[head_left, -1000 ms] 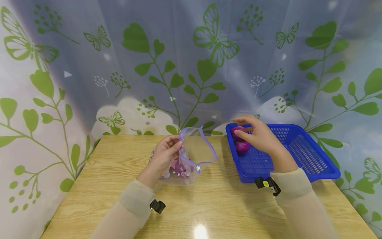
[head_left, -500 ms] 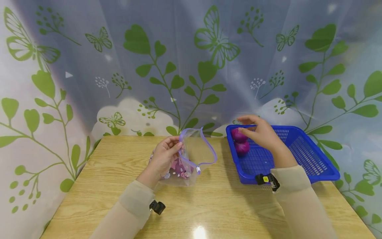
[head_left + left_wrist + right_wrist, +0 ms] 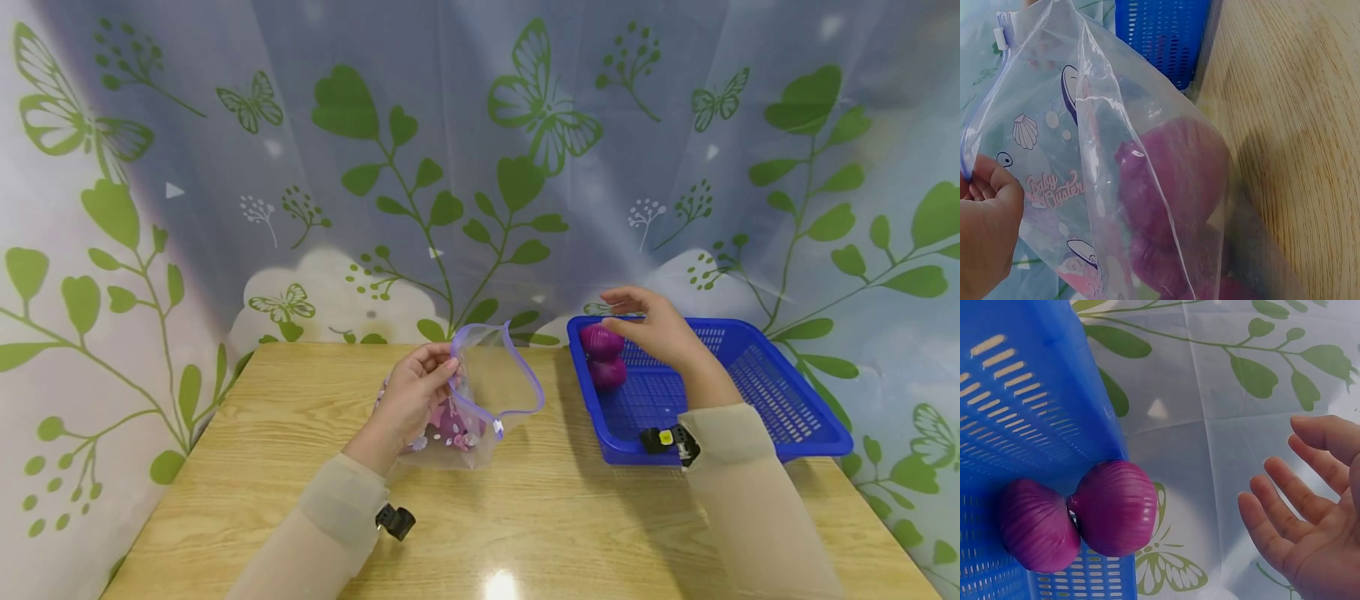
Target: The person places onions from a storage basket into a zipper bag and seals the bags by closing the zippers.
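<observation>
Wood-grain tabletop [image 3: 465, 525] bore a blue basket [image 3: 648, 408]; left hand [image 3: 411, 392] pinched a plastic bag [image 3: 1050, 147]; right hand [image 3: 656, 332], fingers [image 3: 1297, 492] extended, hovered near two onions [image 3: 1116, 509].

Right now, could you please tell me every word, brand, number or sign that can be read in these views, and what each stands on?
"Baby Oyster": pink lettering on the clear zip bag.
Yellow mark on the right wrist camera: too small to read, if it bears writing.
No other text can be made out.
</observation>
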Demonstrator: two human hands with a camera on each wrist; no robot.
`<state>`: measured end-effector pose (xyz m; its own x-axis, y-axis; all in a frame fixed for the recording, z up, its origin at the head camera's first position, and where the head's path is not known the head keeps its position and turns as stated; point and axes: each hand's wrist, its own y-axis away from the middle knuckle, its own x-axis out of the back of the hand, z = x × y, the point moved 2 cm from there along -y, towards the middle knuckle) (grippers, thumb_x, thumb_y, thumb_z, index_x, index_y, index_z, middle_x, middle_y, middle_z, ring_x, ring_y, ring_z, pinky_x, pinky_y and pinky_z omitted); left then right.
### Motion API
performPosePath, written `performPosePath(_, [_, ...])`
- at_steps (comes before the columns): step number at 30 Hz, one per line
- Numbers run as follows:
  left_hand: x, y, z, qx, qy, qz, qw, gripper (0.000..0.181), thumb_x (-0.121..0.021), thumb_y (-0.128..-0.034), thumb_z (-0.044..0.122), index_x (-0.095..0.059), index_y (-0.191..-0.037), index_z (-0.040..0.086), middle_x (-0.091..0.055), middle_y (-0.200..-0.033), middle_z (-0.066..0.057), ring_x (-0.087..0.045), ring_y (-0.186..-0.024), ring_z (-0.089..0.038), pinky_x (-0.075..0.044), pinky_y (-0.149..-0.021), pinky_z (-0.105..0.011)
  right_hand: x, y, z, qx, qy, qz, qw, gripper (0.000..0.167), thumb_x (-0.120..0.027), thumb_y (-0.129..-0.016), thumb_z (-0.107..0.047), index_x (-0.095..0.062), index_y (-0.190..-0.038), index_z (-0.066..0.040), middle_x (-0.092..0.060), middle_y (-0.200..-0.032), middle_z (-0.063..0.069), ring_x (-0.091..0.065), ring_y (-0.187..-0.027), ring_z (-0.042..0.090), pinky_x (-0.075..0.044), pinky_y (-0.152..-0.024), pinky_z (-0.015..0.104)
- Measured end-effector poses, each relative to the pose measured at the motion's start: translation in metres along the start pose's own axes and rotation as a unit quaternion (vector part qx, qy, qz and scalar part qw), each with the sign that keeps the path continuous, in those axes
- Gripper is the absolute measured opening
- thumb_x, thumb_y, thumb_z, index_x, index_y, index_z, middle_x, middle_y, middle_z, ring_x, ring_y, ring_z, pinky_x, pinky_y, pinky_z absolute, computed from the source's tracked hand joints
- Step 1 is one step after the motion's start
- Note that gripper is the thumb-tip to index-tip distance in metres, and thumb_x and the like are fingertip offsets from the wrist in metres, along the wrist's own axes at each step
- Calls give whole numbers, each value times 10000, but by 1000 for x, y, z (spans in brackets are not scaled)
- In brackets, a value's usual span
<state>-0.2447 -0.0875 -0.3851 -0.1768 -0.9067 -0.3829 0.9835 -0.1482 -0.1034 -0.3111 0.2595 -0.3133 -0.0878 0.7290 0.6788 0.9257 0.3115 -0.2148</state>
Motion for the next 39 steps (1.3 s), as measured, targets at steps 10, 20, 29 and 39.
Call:
performPosePath(10, [-2,0,-1,14,93,4,10000,159,-549,-991,-54,-596,-1102,49,-601,-903,-17,-591,-779,-110,-485,-668,-187,2,-9,13,-128,-202,-98,9997,448,-671,-976,-167,-534,-1375,-15,-513,-1419,239,-506,-1282,405,-405,-1051,588])
performPosePath(20, [-2,0,-1,-11,40,-56,10000,142,-553,-995,-41,-598,-1085,59,-607,-886,-15,-592,-778,-111,-475,-667,-193,1,-17,26,-242,-361,-181,9989,446,-656,-972,-99,-517,-1369,51,-498,-1417,288,-492,-1286,452,-408,-1051,598])
performPosePath(29, [-1,0,-2,-24,-1,-98,9999,136,-546,-1000,-34,-589,-1086,61,-602,-893,-14,-596,-787,-113,-487,-678,-191,-1,-24,37,-367,-496,-305,9976,500,-672,-957,-88,-481,-1384,87,-477,-1398,339,-478,-1280,496,-412,-1047,595])
performPosePath(39, [-2,1,-2,-14,56,-106,9999,139,-540,-999,-43,-584,-1088,54,-600,-906,-23,-594,-792,-119,-496,-686,-193,-3,-28,51,-654,-302,-587,9957,511,-684,-946,-89,-484,-1381,88,-465,-1408,342,-455,-1298,504,-412,-1044,601])
